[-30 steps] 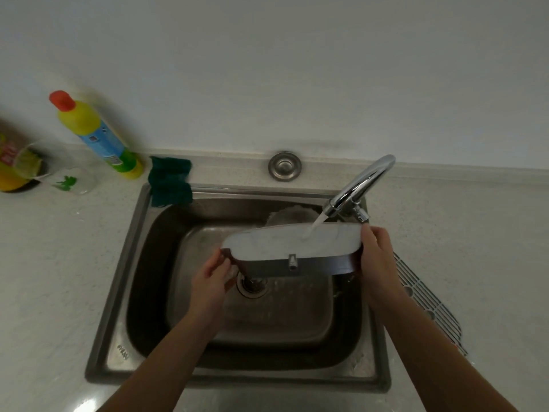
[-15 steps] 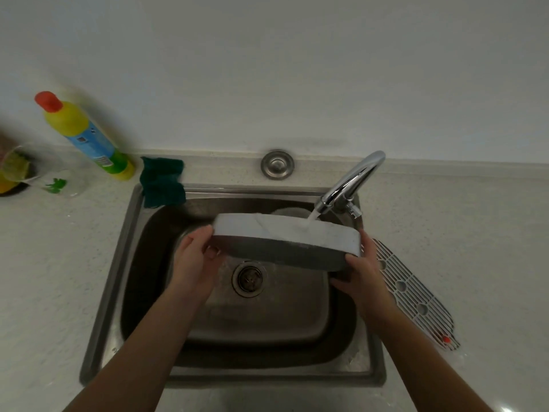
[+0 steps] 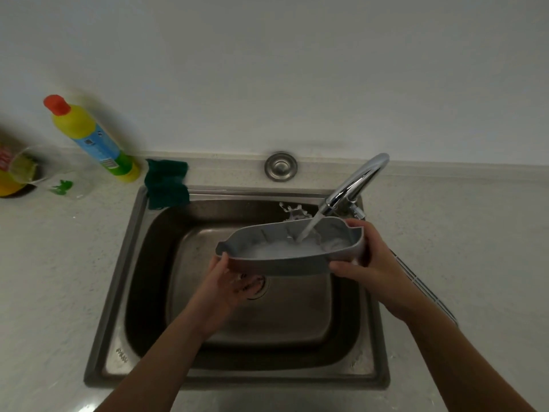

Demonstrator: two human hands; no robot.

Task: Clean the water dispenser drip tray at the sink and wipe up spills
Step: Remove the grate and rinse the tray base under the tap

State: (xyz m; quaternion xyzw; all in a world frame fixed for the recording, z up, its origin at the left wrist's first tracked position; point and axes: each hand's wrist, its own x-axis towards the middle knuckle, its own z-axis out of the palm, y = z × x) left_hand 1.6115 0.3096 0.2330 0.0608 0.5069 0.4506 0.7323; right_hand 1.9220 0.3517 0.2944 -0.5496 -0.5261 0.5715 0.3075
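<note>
A grey plastic drip tray [image 3: 267, 264] is held open side up over the steel sink [image 3: 136, 263], under the chrome tap [image 3: 356, 182]. A stream of water falls from the tap into the tray's right half and pools there, with splashes behind it. My left hand [image 3: 228, 281] grips the tray's left end from below, thumb on the rim. The tray's right end sits in the grip of my right hand [image 3: 371, 260], fingers curled round its far and near walls.
A green scouring cloth [image 3: 166, 182] lies over the sink's back left corner. A yellow detergent bottle [image 3: 92, 138] with a red cap leans at the wall. A clear cup [image 3: 38, 171] stands further left. A metal grille [image 3: 427, 286] lies on the counter right of the sink.
The tray has been turned from bottom up to open side up. Water now runs into its inside instead of over its underside. Both hands shifted their grip on its ends.
</note>
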